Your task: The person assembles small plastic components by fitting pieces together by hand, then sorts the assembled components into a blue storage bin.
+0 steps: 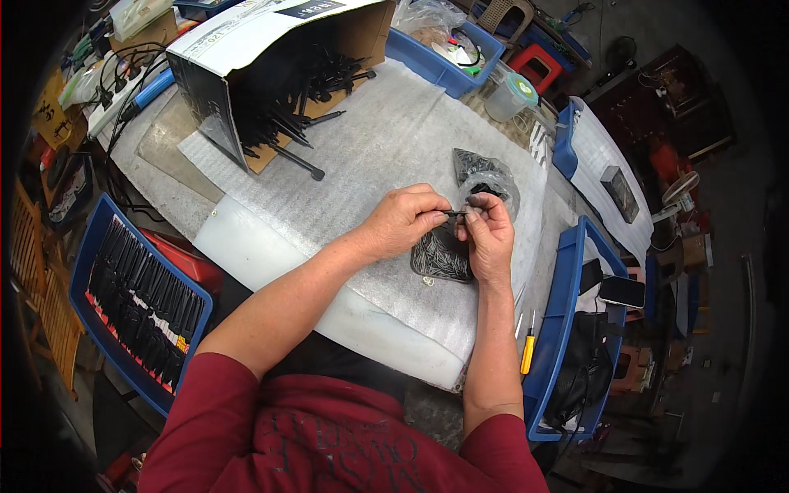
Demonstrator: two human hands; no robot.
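From where I stand, I see a person in a dark red shirt [329, 435] with both hands brought together over the worktable. The left hand [403, 218] pinches one end of a small black piece [454, 213] between thumb and forefinger, its other fingers curled in. The right hand [491, 237] meets it from the other side, thumb and fingertips drawn close on the same piece, so very little gap shows in either grip. The piece sits between the two sets of fingertips, above the sheet; its exact shape is too small to tell.

Just below the hands lies a shallow dark tray [441, 278] of thin, silvery metal bits, and just beyond them a clear plastic bag [472, 162] with more small bits inside. Both rest on a white foam sheet [353, 140] spread across the table. At the far left of the sheet a cardboard box [205, 103] lies with its open side toward the person, crammed with black rods [304, 94], some of them poking out over the edge. A blue crate [93, 238] full of slim black pieces stands to the person's left. On the right, a yellow-handled screwdriver [528, 353] lies beside another blue bin [557, 337], with a phone [622, 292] at the bin's far side
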